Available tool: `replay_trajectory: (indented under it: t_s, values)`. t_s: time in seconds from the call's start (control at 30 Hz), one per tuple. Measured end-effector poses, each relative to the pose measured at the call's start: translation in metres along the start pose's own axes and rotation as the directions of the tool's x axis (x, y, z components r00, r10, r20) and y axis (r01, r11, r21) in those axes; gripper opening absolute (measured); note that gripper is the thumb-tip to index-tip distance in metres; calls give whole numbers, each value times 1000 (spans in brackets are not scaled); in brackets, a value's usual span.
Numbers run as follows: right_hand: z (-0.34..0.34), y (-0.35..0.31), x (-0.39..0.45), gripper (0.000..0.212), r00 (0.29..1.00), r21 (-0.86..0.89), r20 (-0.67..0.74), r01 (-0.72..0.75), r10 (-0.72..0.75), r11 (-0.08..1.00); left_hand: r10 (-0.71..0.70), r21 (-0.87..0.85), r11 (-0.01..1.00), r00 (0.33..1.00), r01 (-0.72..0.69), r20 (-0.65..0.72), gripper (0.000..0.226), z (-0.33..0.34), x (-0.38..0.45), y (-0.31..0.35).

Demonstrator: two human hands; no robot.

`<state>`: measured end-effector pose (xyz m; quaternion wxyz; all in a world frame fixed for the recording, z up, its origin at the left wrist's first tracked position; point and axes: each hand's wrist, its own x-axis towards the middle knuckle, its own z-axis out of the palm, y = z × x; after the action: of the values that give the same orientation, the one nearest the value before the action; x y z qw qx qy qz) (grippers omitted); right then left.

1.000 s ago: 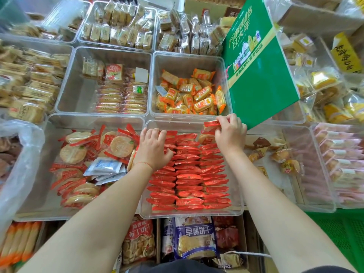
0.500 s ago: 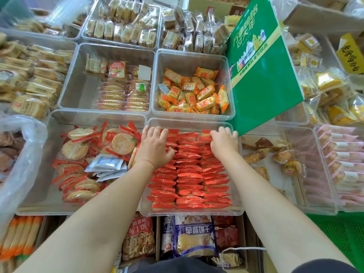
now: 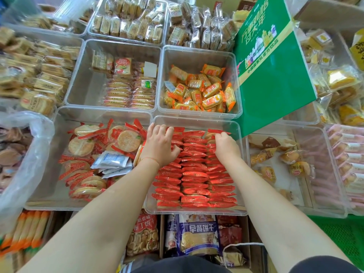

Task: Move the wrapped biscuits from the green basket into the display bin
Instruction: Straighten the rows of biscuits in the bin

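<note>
1. Fingers [image 3: 157, 131] of the left hand [image 3: 159, 146] lie spread and fairly straight on the red-wrapped biscuits [image 3: 194, 174] at the far left of the clear display bin [image 3: 197, 120], pressing down and pinching nothing that I can see.
2. Over at the far right corner of that bin, the right hand [image 3: 226, 146] has its fingers curled down into the top of the right-hand row; whether they grip a packet or only nudge it, I cannot tell.
3. Those biscuits stand on edge in three tidy rows filling the bin from its near wall almost to its far wall. A strip of the green basket [image 3: 342, 233] shows off to the bin's near right, and nothing inside it can be seen.
4. My guess is the step is settling the newest packets at the far end.
5. To do it well, press lightly and evenly so the wrappers slide rather than crumple.
6. Pushing each row toward the near wall would close gaps and leave room at the far wall.
7. Seams should face the same way as their neighbours.
</note>
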<state>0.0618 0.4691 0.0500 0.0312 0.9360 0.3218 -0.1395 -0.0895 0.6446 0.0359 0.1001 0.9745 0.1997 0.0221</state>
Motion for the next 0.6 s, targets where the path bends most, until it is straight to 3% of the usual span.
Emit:
replay_trajectory:
  t_s: [0.2, 0.4, 0.5, 0.6]
  values:
    - [14, 2, -7, 40, 999, 119, 22, 31, -33, 992, -10, 20, 1000, 1000, 9, 16, 58, -1, 0, 1]
    - [17, 2, -2, 43, 994, 2, -109, 2, -2, 1000, -12, 21, 1000, 1000, 12, 4, 56, -1, 0, 1]
    - [26, 3, -4, 59, 1000, 66, 6, -2, 2, 998, -19, 19, 1000, 1000, 19, 13, 54, -2, 0, 2]
    - [33, 9, -6, 60, 995, 48, 99, -5, 1, 999, -22, 17, 1000, 1000, 21, 20, 54, -3, 0, 3]
